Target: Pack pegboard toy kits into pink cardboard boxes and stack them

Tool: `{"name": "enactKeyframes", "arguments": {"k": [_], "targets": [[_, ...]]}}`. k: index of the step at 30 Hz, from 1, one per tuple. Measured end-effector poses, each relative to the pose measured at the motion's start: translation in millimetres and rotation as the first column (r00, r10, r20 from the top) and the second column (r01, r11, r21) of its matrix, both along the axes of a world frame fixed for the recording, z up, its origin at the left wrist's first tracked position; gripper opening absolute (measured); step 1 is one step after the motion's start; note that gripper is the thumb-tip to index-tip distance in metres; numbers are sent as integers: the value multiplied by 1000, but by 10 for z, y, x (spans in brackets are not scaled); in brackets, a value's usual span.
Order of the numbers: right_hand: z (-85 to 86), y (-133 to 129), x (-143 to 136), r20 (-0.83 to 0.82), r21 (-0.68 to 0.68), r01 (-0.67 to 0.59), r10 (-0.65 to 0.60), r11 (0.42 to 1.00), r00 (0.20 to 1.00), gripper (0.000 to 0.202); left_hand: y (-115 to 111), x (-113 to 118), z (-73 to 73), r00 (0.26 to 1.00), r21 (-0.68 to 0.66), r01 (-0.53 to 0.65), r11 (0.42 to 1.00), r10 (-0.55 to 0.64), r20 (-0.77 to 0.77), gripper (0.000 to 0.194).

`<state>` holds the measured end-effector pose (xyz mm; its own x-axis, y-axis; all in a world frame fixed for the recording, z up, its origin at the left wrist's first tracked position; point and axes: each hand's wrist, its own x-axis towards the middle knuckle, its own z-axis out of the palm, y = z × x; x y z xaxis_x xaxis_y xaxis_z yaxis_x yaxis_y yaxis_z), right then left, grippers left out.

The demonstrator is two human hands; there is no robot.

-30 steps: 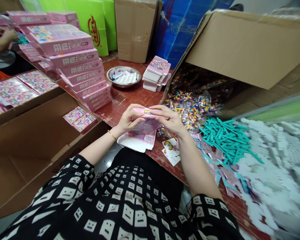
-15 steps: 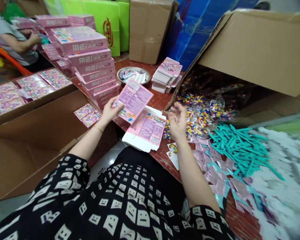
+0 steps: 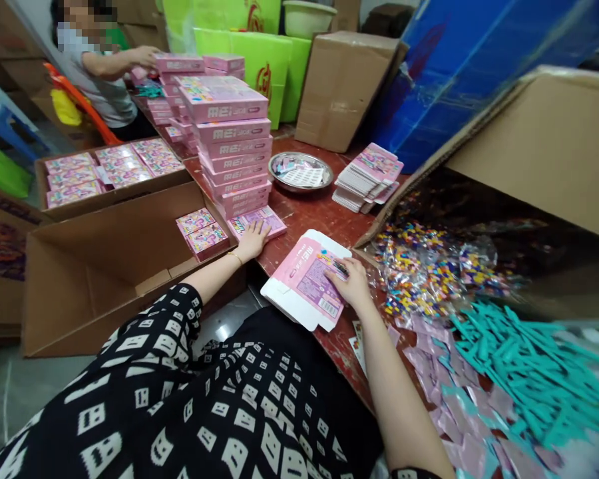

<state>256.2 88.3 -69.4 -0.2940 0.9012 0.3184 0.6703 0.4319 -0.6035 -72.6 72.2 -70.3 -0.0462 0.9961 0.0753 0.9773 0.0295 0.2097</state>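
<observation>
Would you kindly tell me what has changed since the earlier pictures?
The left hand has carried the flat pink-and-purple cardboard box leftward to the foot of the pink box stack and rests on it. The right hand has come down onto the pink carton with white flaps. The round metal bowl stayed put.

Flattened carton (image 3: 307, 279): thin printed card, smooth, pink and purple face with low sheen; flaps plain white.
Small box (image 3: 274, 219): printed card, smooth, slightly glossy.
Stacked boxes (image 3: 237, 133): pink printed card, smooth, light sheen.
Dish (image 3: 302, 189): polished metal, reflective rim.
Tabletop (image 3: 324, 216): red-painted, apparently wood, scuffed, semi-gloss.
Bags (image 3: 419, 266): clear plastic film, crinkled, glossy, over beads of coloured plastic.
Teal pieces (image 3: 519, 372): plastic, smooth.
Open box (image 3: 114, 253): brown cardboard, matt.
Garment (image 3: 249, 399): patterned cloth, matt.
Bracelet (image 3: 236, 257): gold-toned, metallic.
</observation>
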Motion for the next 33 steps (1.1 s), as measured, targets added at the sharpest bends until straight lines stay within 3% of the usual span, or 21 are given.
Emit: {"name": "enactKeyframes", "arguments": {"k": [5, 11, 14, 17, 20, 22, 24, 27, 29, 30, 31, 33], "targets": [[62, 203, -101, 253, -161, 47, -5, 986, 968, 89, 147, -67, -79, 996, 10, -80, 997, 80, 38, 53], [121, 384, -158, 341, -179, 110, -43, 978, 939, 92, 356, -178, -67, 984, -2, -163, 987, 163, 79, 55], [150, 531, -165, 285, -200, 105, -45, 974, 958, 79, 462, -336, -8, 981, -20, -168, 986, 169, 96, 57], [207, 642, -146, 141, -339, 50, -1, 939, 990, 68, 529, -556, 88, 980, -31, -160, 987, 163, 114, 58], [332, 681, -97, 15, -443, 14, -8, 896, 1000, 65, 550, -739, 262, 979, -24, -146, 989, 148, 140, 55], [482, 664, -58, -54, -482, -2, -27, 876, 998, 67, 521, -739, 432, 978, 2, -136, 991, 134, 162, 53], [701, 596, -30, -145, -547, -51, -35, 835, 989, 70, 405, -570, 621, 977, 52, -125, 991, 114, 181, 53], [1120, 324, -30, -297, -600, -149, -45, 786, 954, 71, -32, -14, 849, 976, 221, -7, 975, -41, 213, 55], [1401, -1, -61, -390, -533, -174, -57, 828, 919, 70, -468, 432, 938, 903, 460, 241, 854, -371, 216, 68], [1523, -201, -82, -433, -465, -165, -60, 870, 900, 68, -692, 633, 969, 858, 507, 301, 808, -462, 227, 85], [1625, -414, -105, -472, -374, -142, -56, 916, 880, 64, -898, 803, 995, 819, 519, 316, 794, -504, 273, 98], [1752, -832, -142, -522, -139, -59, -23, 989, 853, 54, -1210, 1038, 1034, 690, 486, 362, 796, -579, 435, 95]]}}
